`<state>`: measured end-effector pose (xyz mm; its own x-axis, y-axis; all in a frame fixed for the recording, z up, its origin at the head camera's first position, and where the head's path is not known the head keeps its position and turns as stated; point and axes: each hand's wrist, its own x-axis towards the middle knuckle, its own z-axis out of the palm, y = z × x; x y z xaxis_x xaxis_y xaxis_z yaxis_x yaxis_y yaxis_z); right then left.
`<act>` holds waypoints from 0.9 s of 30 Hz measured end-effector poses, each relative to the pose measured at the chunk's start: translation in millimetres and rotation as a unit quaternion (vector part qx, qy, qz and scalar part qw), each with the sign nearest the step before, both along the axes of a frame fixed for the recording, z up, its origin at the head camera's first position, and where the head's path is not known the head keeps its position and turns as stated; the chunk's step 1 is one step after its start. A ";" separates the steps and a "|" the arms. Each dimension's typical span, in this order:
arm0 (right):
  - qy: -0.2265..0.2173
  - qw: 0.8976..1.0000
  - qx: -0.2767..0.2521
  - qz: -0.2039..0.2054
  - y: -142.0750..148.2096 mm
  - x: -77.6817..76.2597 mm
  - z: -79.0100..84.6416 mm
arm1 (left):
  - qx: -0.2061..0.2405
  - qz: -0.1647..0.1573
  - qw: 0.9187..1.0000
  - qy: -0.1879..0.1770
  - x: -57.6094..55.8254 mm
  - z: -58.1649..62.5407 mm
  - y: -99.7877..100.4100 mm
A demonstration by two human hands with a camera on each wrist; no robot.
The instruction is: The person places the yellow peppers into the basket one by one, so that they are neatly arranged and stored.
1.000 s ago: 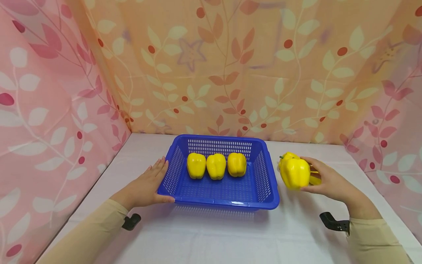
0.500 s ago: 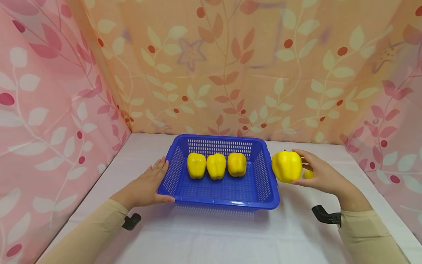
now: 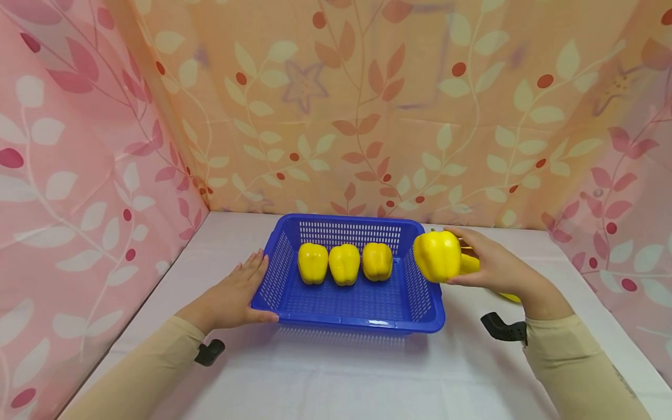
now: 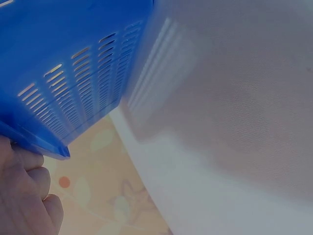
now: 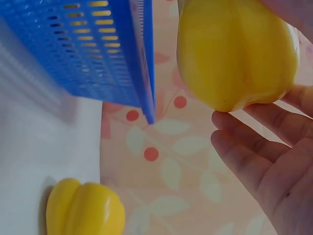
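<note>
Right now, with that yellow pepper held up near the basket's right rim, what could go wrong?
The right hand grips a glossy, rounded held pepper, which might slip and drop. Carried across too low, it could clip the rim of the blue basket. Lowered carelessly, it may bump the nearest pepper inside.

The head view looks forward and down from above and behind the left hand (image 3: 236, 294) and right hand (image 3: 499, 265), well back, with the basket (image 3: 357, 322) between these 2. The left wrist view sits close to its hand, turned sideways, facing the basket's outer wall beside the fingers. The right wrist view closely faces the pepper (image 3: 437, 256) at its fingertips. All 3 share the basket and patterned cloth (image 3: 336, 146) beyond the hands.
</note>
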<state>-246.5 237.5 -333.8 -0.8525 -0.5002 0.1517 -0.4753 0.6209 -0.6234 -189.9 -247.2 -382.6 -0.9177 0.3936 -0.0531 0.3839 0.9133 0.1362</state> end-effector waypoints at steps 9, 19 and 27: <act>-0.006 0.999 -0.013 0.034 -12.0 -5.0 3.5 | -0.005 0.002 1.000 -0.001 -0.6 -0.2 -0.3; 0.021 0.998 0.008 0.064 -31.1 -10.2 9.4 | -0.001 -0.002 1.000 0.008 0.4 0.4 0.4; 0.039 0.994 0.025 0.096 -47.8 -17.3 15.2 | -0.003 -0.001 1.000 0.004 0.0 -0.8 -0.2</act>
<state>-263.8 189.6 -318.6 -0.7271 -0.6613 0.1846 -0.6341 0.5437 -0.5499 -189.9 -247.4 -383.5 -0.9174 0.3951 -0.0480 0.3868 0.9134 0.1266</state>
